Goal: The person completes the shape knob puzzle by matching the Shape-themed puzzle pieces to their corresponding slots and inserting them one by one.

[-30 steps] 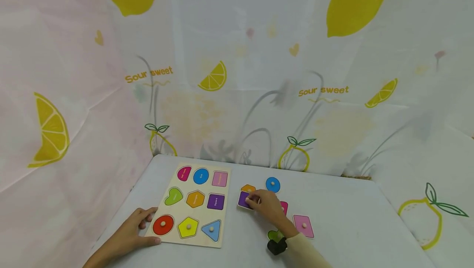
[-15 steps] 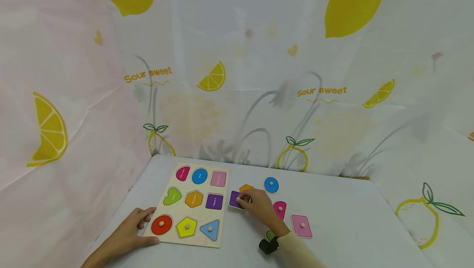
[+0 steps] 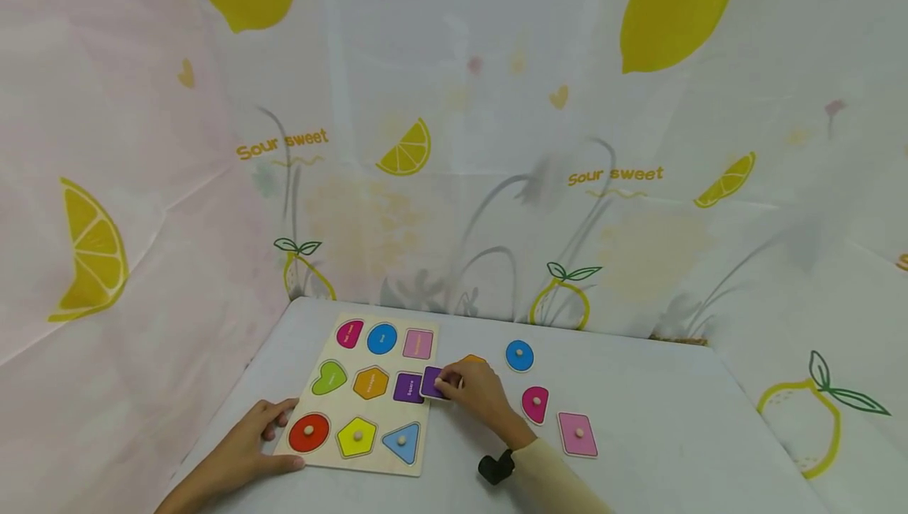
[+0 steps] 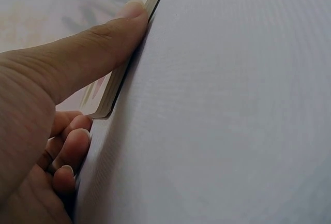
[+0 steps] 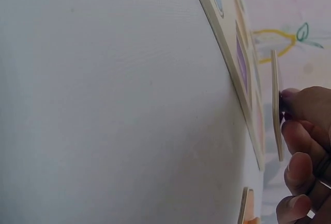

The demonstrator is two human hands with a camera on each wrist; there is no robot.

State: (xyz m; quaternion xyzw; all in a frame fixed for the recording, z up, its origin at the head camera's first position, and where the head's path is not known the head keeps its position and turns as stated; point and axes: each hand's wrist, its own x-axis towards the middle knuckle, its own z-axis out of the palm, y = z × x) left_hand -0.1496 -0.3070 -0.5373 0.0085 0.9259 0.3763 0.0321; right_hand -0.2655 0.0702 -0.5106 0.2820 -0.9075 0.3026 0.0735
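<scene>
My left hand [image 3: 248, 447] grips the near left corner of a wooden shape puzzle board [image 3: 344, 404], thumb on the near edge and fingers at the left side. A red circle [image 3: 308, 432], yellow pentagon [image 3: 356, 436] and blue triangle [image 3: 402, 441], all knobbed, sit in its near row. Between thumb and fingers my right hand [image 3: 482, 402] pinches the knob of a purple square puzzle piece [image 3: 429, 382]. That piece overlaps the board's right edge and partly covers the printed purple square [image 3: 407, 388]. In the right wrist view the piece [image 5: 276, 105] is edge-on, apart from the board.
On the white table [image 3: 660, 419] lie a blue round piece [image 3: 519, 355], a pink half-round piece [image 3: 535, 405] and a pink rectangle [image 3: 578, 435]. An orange piece [image 3: 474, 358] is mostly behind my right hand. Printed cloth walls [image 3: 454, 246] stand behind the table.
My right hand has moved left with the purple square, from beside the board to over its right edge. The green piece is now hidden by the right arm. The left hand keeps its place.
</scene>
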